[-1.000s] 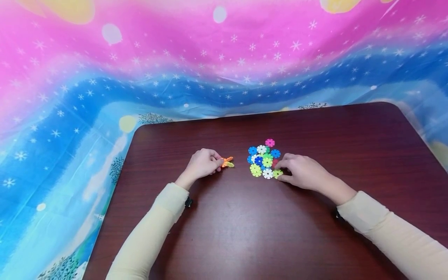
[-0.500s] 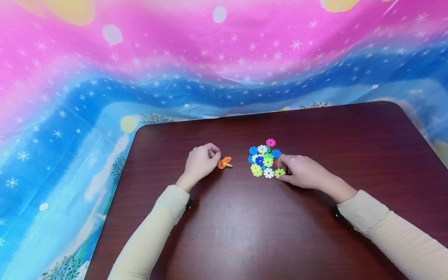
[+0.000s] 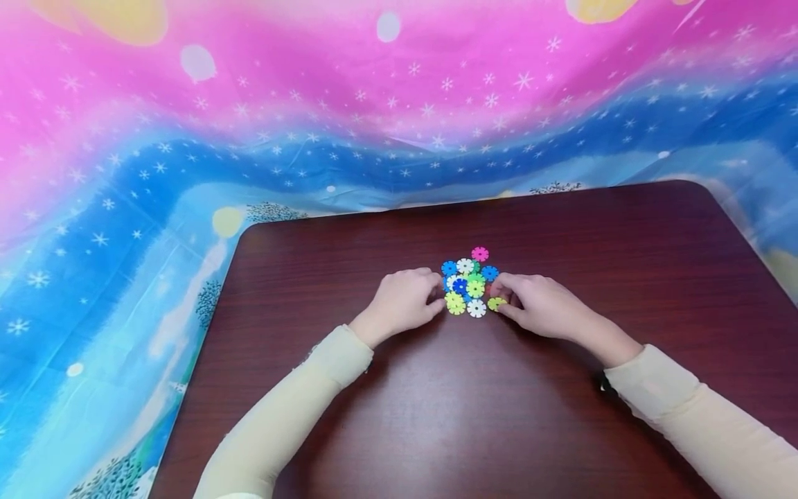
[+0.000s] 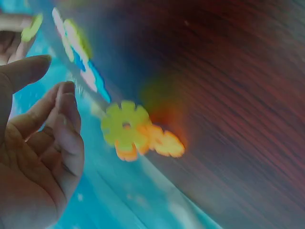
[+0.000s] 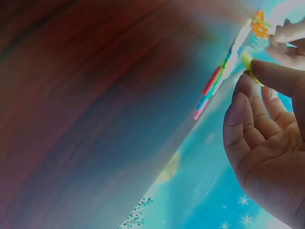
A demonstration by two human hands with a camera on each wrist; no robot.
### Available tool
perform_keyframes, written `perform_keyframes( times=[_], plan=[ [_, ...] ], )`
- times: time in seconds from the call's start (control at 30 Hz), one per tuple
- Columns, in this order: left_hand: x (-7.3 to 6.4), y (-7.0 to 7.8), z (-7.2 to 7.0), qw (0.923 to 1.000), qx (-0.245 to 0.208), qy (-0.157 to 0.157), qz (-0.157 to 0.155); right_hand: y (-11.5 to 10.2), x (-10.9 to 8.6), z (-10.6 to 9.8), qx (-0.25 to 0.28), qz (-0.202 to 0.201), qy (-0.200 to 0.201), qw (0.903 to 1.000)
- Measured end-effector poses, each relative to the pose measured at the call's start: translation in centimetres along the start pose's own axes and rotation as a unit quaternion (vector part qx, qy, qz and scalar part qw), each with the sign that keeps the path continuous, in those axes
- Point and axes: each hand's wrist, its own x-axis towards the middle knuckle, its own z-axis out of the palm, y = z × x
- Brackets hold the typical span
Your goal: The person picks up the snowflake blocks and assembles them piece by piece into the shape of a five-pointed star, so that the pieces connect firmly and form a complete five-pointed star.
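Note:
My right hand (image 3: pixel 542 305) pinches a yellow-green notched plastic disc (image 3: pixel 497 303) between thumb and forefinger at the right side of a pile of discs (image 3: pixel 476 288). The same yellow-green disc (image 5: pixel 246 60) shows edge-on in the right wrist view. At the pile's left side is my left hand (image 3: pixel 406 301), its thumb and fingertips apart with nothing between them in the left wrist view. Joined orange and yellow-green discs (image 4: pixel 125 123) stand on the table beside that hand; in the head view the left hand hides them.
The dark wooden table (image 3: pixel 399 430) has rounded far corners. A pink disc (image 3: pixel 480 254) lies at the pile's far edge, and a white disc (image 3: pixel 476 308) at its near edge. Behind the table hangs a pink and blue cloth (image 3: pixel 399 104) with snowflakes.
The left hand let go of the joined orange and yellow-green discs and moved right to the pile. The right hand stayed at the pile; the yellow-green disc there now appears tilted.

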Motion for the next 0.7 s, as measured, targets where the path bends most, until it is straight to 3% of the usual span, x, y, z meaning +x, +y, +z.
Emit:
perform_keyframes(
  times=[0.13,0.27,0.47,0.6,0.7],
  plan=[
    [0.8,1.0,0.8,0.9981,0.054,-0.026,0.015,-0.4,-0.2,-0.3,0.008,-0.001,0.007,0.9999],
    [1.4,1.5,1.5,0.9947,0.095,-0.029,0.027,-0.6,-0.3,-0.4,0.014,-0.008,0.012,0.9998],
    [1.7,1.8,2.0,0.989,0.136,0.006,0.058,-0.6,-0.4,-0.3,0.016,-0.011,0.022,0.9996],
    [1.7,1.8,2.3,0.979,0.178,0.04,0.09,-0.6,-0.5,-0.4,0.023,-0.009,0.029,0.9993],
    [1.4,1.6,2.4,0.9716,0.206,0.063,0.099,-0.6,-0.6,-0.4,0.026,-0.014,0.04,0.9988]
  ],
)
